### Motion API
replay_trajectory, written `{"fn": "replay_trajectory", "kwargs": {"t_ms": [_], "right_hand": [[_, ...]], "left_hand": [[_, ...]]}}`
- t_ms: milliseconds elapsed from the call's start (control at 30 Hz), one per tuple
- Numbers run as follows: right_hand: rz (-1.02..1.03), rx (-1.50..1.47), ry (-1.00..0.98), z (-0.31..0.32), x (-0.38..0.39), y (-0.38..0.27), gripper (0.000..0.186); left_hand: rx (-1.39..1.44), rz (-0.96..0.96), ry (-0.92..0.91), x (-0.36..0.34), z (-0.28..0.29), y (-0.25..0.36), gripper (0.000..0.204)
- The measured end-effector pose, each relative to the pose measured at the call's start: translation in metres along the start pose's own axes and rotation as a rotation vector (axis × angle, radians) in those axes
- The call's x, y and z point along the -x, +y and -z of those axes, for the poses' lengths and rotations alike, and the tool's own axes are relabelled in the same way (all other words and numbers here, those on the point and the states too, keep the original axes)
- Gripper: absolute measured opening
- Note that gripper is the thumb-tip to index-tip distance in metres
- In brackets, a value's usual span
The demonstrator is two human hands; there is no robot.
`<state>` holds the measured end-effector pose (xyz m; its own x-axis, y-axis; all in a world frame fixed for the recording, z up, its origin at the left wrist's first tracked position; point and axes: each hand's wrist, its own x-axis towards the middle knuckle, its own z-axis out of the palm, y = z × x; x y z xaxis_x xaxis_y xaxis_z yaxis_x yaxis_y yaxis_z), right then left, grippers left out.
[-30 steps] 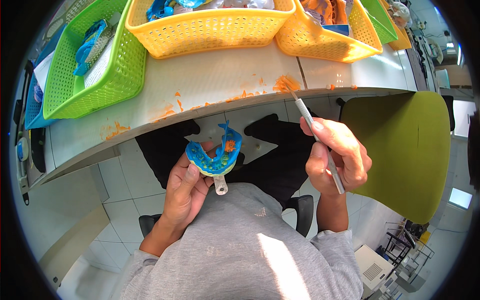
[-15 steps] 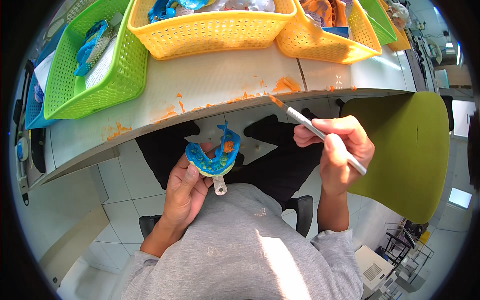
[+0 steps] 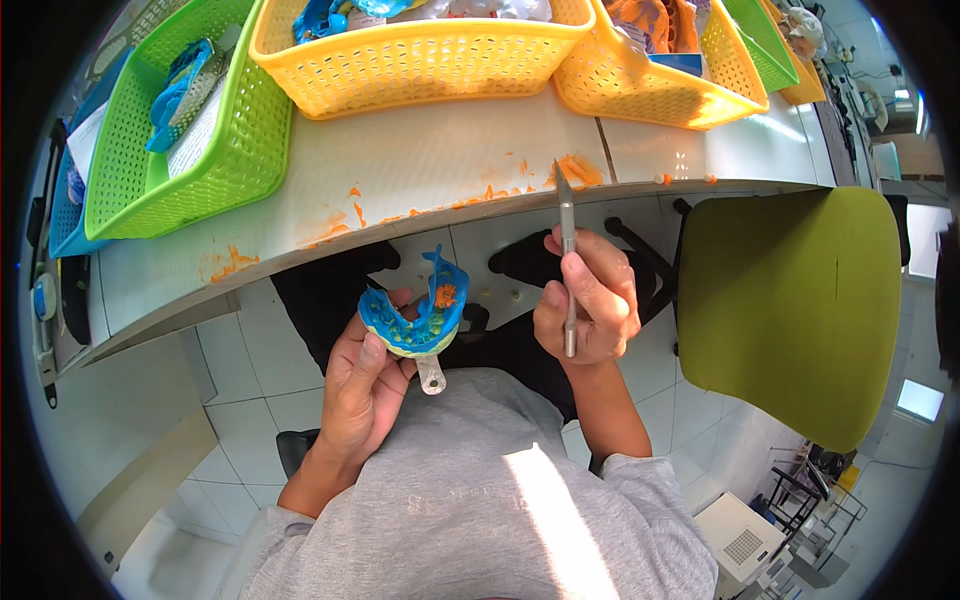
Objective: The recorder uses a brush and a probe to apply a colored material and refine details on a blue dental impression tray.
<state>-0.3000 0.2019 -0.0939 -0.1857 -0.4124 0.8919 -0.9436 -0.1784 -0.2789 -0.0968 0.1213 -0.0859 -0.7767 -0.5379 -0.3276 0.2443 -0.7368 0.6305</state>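
Over my lap, my left hand [image 3: 365, 375] grips a dental impression tray [image 3: 412, 325] between thumb and fingers. Blue impression material lines its horseshoe shape, with yellow-green material in and under it. An orange dab sits on its right arm, and its handle with a small hole points toward me. My right hand [image 3: 595, 305] holds a slim metal scalpel-like knife [image 3: 567, 225] by its handle. The blade points away from me, its tip over the orange smears [image 3: 577, 171] near the table edge. Whether the tip touches the surface I cannot tell.
Along the white table [image 3: 420, 165] stand a green basket [image 3: 190, 130], a yellow basket [image 3: 420, 70] and another yellow basket [image 3: 660, 90], with impressions inside. More orange smears run along the table's front edge. An olive-green chair [image 3: 790, 320] stands on my right.
My right hand has moved left, turning the knife from slanted to nearly upright in the picture. The orange clinging to its blade has largely gone. The impression tray has shifted slightly left.
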Motion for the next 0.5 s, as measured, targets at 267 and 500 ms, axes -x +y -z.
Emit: {"fn": "replay_trajectory", "kwargs": {"t_ms": [267, 500], "right_hand": [[-0.151, -0.101, -0.004, 0.029, 0.001, -0.026, 0.017], [-0.631, -0.537, 0.089, 0.044, -0.034, -0.027, 0.01]], "left_hand": [[0.014, 0.003, 0.005, 0.0, 0.004, -0.001, 0.048], [0.001, -0.022, -0.007, -0.003, -0.001, -0.001, 0.047]]}}
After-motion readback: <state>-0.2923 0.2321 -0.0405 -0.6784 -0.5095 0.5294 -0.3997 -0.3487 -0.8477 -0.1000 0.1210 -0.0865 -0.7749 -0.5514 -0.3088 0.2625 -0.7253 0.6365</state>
